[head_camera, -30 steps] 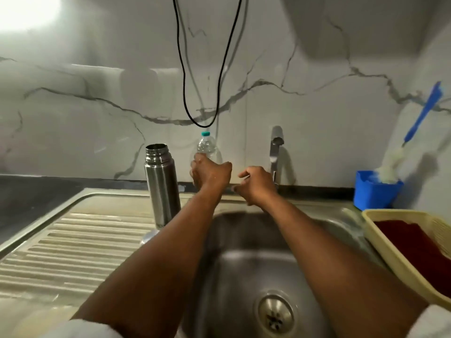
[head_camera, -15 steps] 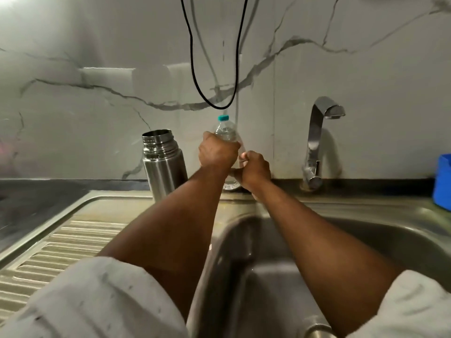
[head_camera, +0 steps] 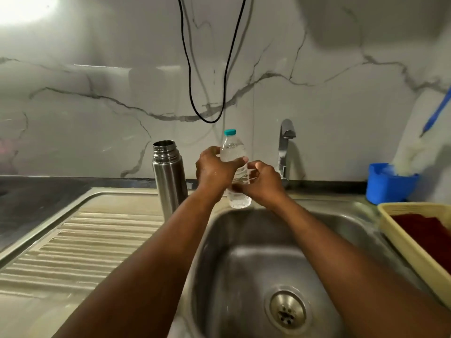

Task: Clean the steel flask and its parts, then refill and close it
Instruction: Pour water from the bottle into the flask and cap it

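Steel flask [head_camera: 169, 176] stands upright, mouth open, at the sink's [head_camera: 353, 215] back edge on the drainboard side — no readable label. Left hand [head_camera: 214, 170] and right hand [head_camera: 262, 182] both grip an upright, teal-capped water bottle [head_camera: 235, 167] just beside it — over the basin's back rim.

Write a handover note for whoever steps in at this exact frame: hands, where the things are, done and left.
Left hand grips the upper body of the plastic water bottle; right hand holds its lower part. The bottle is upright above the sink's back rim, teal cap on.
Steel flask stands open, lid off, on the drainboard left of the bottle. Its lid is not in view.
Done: cannot tell whether washing is finished.
Left: uncap bottle, fill flask, close it.
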Action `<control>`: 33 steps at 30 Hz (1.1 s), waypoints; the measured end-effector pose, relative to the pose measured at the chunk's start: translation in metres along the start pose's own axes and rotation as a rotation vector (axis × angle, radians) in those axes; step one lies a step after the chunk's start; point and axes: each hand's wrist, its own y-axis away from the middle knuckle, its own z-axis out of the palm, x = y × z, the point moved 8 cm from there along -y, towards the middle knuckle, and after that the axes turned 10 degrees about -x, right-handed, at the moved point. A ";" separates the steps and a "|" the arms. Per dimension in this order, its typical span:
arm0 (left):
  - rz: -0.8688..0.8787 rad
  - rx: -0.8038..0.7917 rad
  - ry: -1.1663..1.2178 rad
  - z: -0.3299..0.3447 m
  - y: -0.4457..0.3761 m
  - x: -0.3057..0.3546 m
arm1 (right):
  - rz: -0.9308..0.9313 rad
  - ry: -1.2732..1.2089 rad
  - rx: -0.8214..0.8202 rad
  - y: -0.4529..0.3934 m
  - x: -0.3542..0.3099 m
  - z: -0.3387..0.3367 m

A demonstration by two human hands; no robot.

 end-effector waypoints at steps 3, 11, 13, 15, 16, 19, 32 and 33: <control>0.035 -0.139 0.068 0.010 0.039 0.000 | -0.007 -0.037 -0.060 0.054 0.000 -0.014; 0.232 -0.497 0.049 0.060 0.112 -0.014 | -0.004 -0.308 -0.081 0.135 0.044 -0.022; 0.253 -0.511 0.071 0.069 0.116 -0.026 | 0.019 -0.353 -0.093 0.136 0.058 -0.019; 0.273 -0.497 0.084 0.076 0.114 -0.035 | 0.026 -0.343 -0.108 0.133 0.069 -0.013; 0.291 -0.484 0.078 0.076 0.112 -0.036 | 0.024 -0.338 -0.109 0.130 0.072 -0.011; 0.308 -0.460 0.188 0.067 0.103 -0.031 | 0.017 -0.341 -0.075 0.126 0.076 -0.007; 0.316 -0.639 0.353 0.072 0.107 -0.005 | -0.030 -0.353 -0.113 0.130 0.059 0.000; 0.318 -0.616 0.351 0.072 0.106 -0.005 | -0.020 -0.343 -0.093 0.130 0.060 -0.001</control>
